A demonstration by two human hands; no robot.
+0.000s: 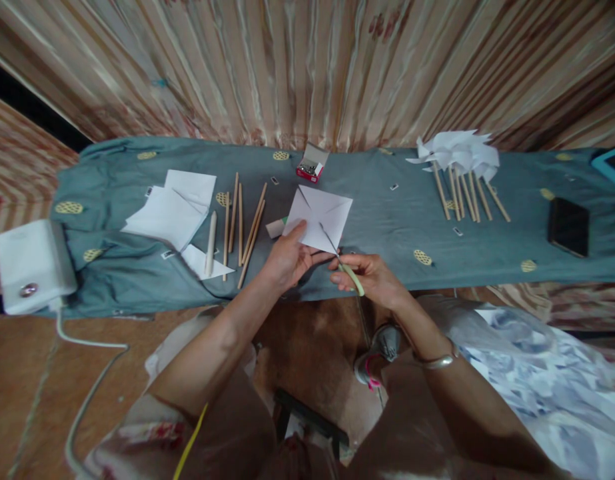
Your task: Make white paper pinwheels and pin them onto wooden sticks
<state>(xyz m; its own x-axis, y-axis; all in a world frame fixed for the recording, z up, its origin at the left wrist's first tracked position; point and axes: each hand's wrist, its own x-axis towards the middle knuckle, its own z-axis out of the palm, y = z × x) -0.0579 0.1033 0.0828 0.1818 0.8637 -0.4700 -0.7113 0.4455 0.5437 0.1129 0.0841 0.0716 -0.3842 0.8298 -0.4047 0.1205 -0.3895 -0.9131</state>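
My left hand [286, 261] pinches a square of white paper [314, 207] by its near left corner, thumb on top and fingers beneath. Slits or creases run inward from the paper's corners. In my right hand [372, 277] is a pair of scissors [354, 277] with pale green handles; its blades lie at the near right corner of the paper and point toward the middle. Beside my left hand lies a small whitish block [274, 229], perhaps an eraser, with a green patch next to it. A small open red box [310, 168] of metal bits sits just beyond the paper.
Several wooden sticks [240, 220], a white marker-like stick [210, 243] and white paper sheets [172, 217] lie left on the green cloth [377, 220]. Right are paper pinwheels on sticks [460, 157] and a black phone-like object [568, 227]. A white corded device [34, 267] stands far left.
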